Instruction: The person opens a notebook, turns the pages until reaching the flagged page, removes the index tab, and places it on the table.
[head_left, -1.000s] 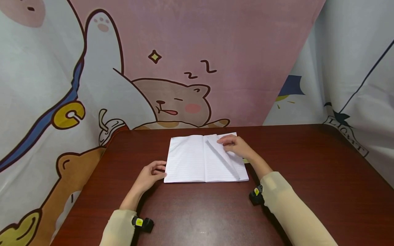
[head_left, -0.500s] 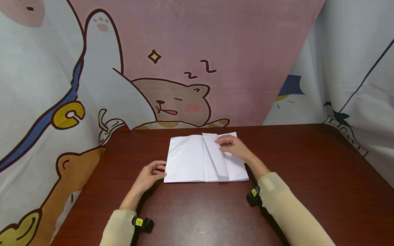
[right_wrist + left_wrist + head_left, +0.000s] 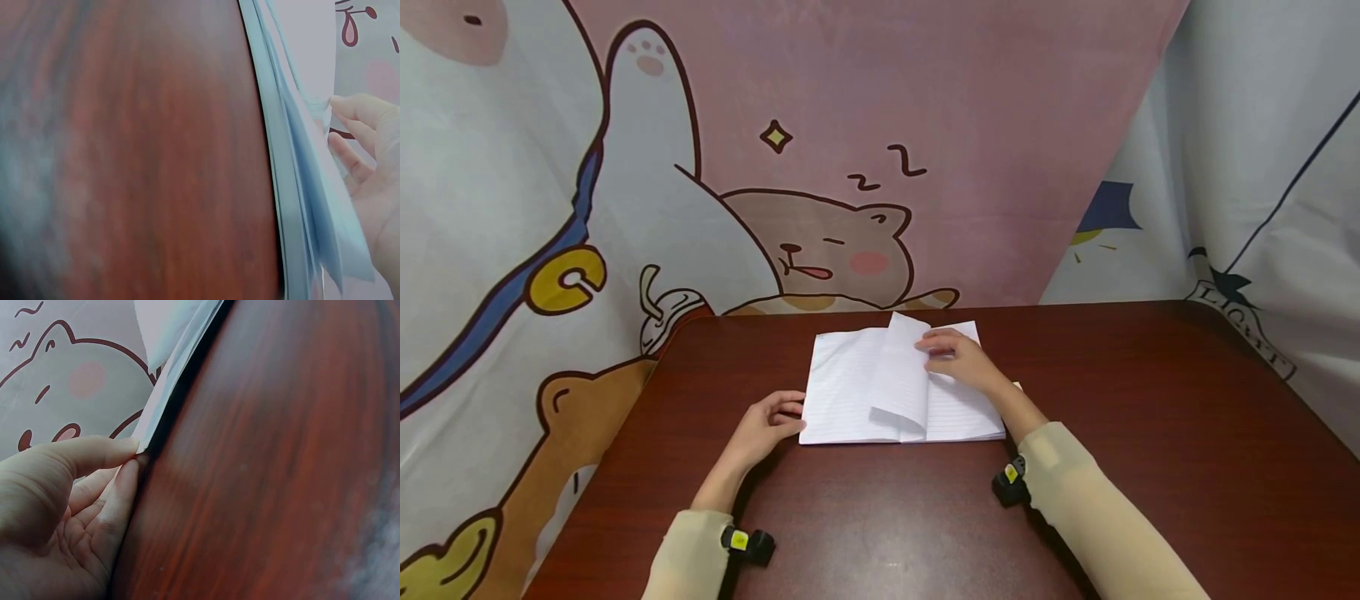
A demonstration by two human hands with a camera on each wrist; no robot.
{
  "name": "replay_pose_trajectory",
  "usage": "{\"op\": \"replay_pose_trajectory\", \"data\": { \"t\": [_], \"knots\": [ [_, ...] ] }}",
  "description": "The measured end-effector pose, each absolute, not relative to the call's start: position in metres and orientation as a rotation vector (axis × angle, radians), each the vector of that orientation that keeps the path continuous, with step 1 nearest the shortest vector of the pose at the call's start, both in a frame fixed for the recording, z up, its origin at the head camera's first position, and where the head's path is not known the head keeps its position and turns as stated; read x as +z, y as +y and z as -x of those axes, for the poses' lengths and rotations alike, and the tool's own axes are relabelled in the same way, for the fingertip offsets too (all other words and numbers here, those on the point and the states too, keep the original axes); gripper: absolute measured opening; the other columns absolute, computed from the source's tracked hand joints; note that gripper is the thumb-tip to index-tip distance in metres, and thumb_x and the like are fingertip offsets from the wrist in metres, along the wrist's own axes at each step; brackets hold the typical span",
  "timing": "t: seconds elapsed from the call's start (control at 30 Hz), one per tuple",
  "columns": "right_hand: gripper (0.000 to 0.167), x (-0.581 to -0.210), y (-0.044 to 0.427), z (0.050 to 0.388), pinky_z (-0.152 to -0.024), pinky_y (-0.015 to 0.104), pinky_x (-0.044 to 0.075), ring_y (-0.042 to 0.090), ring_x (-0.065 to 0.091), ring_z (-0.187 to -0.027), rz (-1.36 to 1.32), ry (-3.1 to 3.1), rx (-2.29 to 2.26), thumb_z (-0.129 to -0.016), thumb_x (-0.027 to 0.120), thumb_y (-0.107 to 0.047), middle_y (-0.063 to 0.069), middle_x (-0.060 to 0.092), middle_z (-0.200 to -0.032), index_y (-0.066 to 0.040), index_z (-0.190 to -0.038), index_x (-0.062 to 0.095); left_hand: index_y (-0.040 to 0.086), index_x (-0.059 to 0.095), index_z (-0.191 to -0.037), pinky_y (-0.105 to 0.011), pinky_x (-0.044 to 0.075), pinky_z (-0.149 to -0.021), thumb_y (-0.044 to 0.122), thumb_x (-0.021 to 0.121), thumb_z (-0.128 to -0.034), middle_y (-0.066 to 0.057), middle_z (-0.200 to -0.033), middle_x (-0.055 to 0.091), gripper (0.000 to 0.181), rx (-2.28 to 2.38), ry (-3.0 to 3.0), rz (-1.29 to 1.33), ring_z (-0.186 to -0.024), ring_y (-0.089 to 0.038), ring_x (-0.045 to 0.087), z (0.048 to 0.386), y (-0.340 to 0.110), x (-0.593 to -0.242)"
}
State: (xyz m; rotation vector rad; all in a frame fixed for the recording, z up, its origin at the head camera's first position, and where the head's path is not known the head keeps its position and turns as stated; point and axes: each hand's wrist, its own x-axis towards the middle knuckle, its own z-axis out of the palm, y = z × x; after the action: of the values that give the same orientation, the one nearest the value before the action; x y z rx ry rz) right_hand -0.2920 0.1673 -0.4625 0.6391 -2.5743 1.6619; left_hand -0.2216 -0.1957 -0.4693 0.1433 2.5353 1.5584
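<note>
Item: one notebook (image 3: 842,387), white ruled pages, laid spread on the bench (image 3: 880,508) near its far edge, between my two hands. 
Item: one loose-standing page (image 3: 898,375), raised at the middle of the notebook and curled over, its free edge leaning above the left-hand page. 
Item: my left hand (image 3: 763,429), thumb above and finger below, pinching the notebook's near left corner. 
Item: my right hand (image 3: 962,360), over the right-hand page, fingers relaxed and apart, fingertips touching the bulging right side of the raised page. 
Item: two cream sleeves, left (image 3: 688,550) and right (image 3: 1105,508), each with a black device at the cuff, left (image 3: 752,547) and right (image 3: 1011,485), bearing a yellow patch. 
Item: bench surface, dark red-brown, wood-grained, glossy towards me. 
Item: printed backdrop (image 3: 1000,125) beyond the bench, pink and white, showing a sleeping cartoon bear (image 3: 850,242).
</note>
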Motion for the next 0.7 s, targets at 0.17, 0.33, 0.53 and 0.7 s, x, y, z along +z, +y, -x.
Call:
{"op": "replay_pose_trajectory", "data": {
  "t": [0.17, 0.33, 0.53, 0.7],
  "knots": [
    [0.036, -0.462, 0.162, 0.29, -0.104, 0.054, 0.045, 0.049, 0.059, -0.117, -0.621, -2.551, 1.659, -0.085, 0.072, 0.005, 0.033, 0.05, -0.137, 0.015, -0.118, 0.064, -0.001, 0.059, -0.131, -0.023, 0.051, -0.076, 0.006, 0.071, -0.0893, -0.022, -0.116, 0.066, 0.044, 1.555, 2.538, -0.152, -0.094, -0.021, 0.066, 0.217, -0.192, -0.46],
    [0.037, -0.462, 0.157, 0.289, -0.103, 0.053, 0.047, 0.049, 0.058, -0.119, -0.613, -2.538, 1.642, -0.084, 0.072, 0.006, 0.033, 0.049, -0.137, 0.014, -0.119, 0.063, -0.005, 0.059, -0.13, -0.023, 0.051, -0.076, 0.001, 0.069, -0.0891, -0.025, -0.115, 0.066, 0.042, 1.542, 2.529, -0.151, -0.092, -0.023, 0.066, 0.209, -0.185, -0.44],
    [0.037, -0.463, 0.153, 0.288, -0.103, 0.05, 0.048, 0.047, 0.06, -0.117, -0.587, -2.554, 1.587, -0.083, 0.074, 0.003, 0.029, 0.052, -0.137, 0.009, -0.119, 0.066, -0.003, 0.058, -0.132, -0.023, 0.051, -0.076, 0.004, 0.07, -0.0893, -0.024, -0.116, 0.066, 0.045, 1.557, 2.529, -0.16, -0.094, -0.023, 0.066, 0.214, -0.19, -0.453],
    [0.037, -0.463, 0.148, 0.288, -0.103, 0.049, 0.048, 0.047, 0.06, -0.118, -0.563, -2.547, 1.61, -0.082, 0.075, 0.003, 0.029, 0.051, -0.138, 0.01, -0.118, 0.066, 0.002, 0.059, -0.132, -0.024, 0.051, -0.076, 0.008, 0.072, -0.0893, -0.02, -0.117, 0.066, 0.045, 1.558, 2.537, -0.153, -0.094, -0.02, 0.066, 0.222, -0.196, -0.47]
  ]
}}
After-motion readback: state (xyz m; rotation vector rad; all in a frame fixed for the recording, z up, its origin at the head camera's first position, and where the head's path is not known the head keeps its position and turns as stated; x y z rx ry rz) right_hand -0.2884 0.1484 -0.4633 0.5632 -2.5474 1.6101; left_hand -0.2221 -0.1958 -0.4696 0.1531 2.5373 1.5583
